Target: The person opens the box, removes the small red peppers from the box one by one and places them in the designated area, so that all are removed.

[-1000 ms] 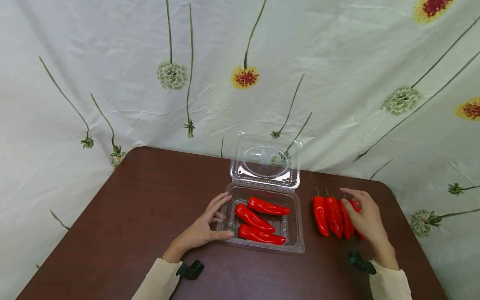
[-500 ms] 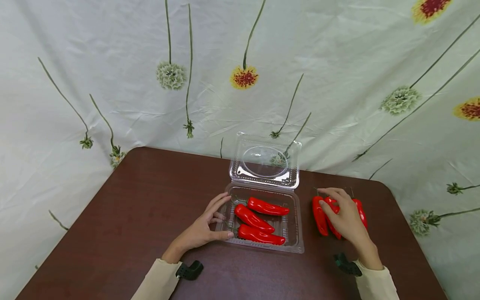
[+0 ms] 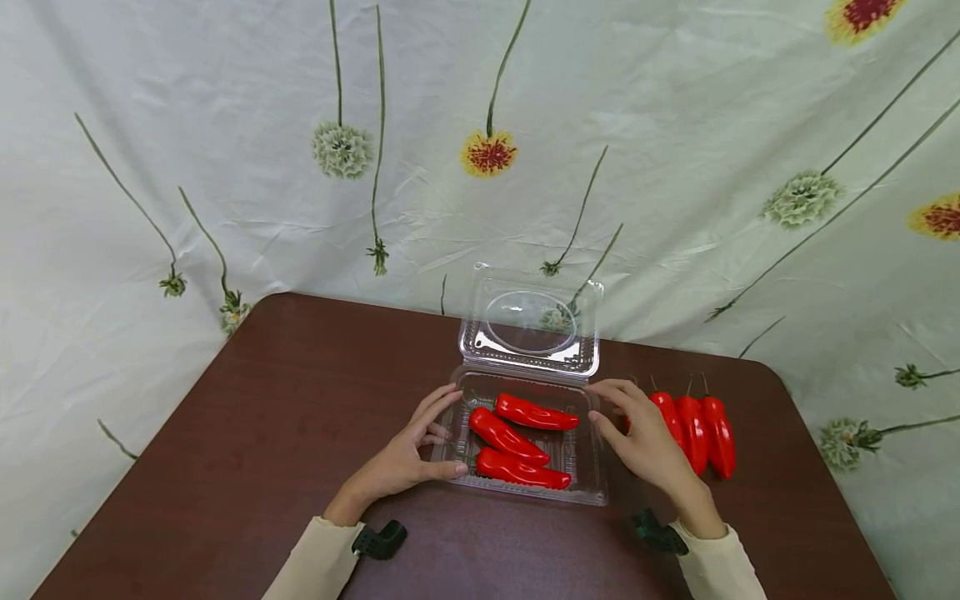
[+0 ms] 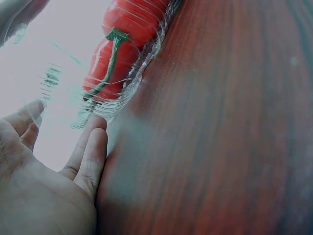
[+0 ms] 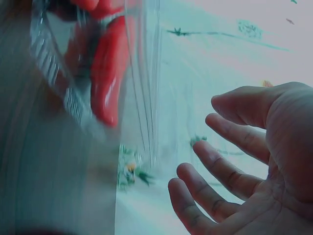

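While the left hand (image 3: 407, 453), fingers spread, touches the left side of the clear container (image 3: 529, 493) holding three red peppers (image 3: 512, 438), the empty right hand (image 3: 651, 440), fingers parted, is beside its right rim (contact unclear), presumably to steady it, which next calls for light pressure.

Soft light fills the head view, and the clear lid (image 3: 532, 323) shines toward four o'clock. The left wrist view glares white at ten o'clock. The right wrist view looks bluish, its box (image 5: 73, 104) blurry at ten o'clock.
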`<act>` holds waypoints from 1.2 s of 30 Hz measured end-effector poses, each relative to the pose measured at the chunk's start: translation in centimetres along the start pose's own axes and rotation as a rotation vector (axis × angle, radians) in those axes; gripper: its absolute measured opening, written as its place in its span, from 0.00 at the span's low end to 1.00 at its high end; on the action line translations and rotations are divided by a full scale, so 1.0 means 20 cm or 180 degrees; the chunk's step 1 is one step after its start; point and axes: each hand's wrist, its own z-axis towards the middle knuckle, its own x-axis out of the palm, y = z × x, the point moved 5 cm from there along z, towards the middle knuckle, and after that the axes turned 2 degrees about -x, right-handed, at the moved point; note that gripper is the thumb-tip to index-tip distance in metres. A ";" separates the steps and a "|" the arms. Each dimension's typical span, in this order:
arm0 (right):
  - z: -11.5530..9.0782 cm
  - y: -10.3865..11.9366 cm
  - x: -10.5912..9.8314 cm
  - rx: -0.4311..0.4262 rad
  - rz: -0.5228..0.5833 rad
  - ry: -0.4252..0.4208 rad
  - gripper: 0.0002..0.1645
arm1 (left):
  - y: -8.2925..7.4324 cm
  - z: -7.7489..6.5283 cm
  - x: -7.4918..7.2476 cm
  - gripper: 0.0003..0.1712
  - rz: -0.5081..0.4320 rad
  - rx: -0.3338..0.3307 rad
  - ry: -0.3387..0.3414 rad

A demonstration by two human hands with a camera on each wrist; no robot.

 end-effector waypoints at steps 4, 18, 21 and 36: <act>0.00 0.04 0.04 -0.0019 0.0087 0.0125 0.24 | 0.00 0.00 0.00 0.55 0.0008 -0.0004 -0.0005; 0.00 0.18 0.21 -0.0249 0.0540 0.0577 0.23 | 0.01 -0.01 0.01 0.55 -0.0056 0.0010 0.0019; 0.00 0.20 0.24 -0.0207 0.0619 0.0648 0.24 | 0.01 -0.01 0.01 0.55 -0.0070 0.0016 0.0032; 0.00 0.25 0.31 -0.0249 0.0701 0.0892 0.23 | 0.00 0.00 0.00 0.55 -0.0085 -0.0035 0.0020</act>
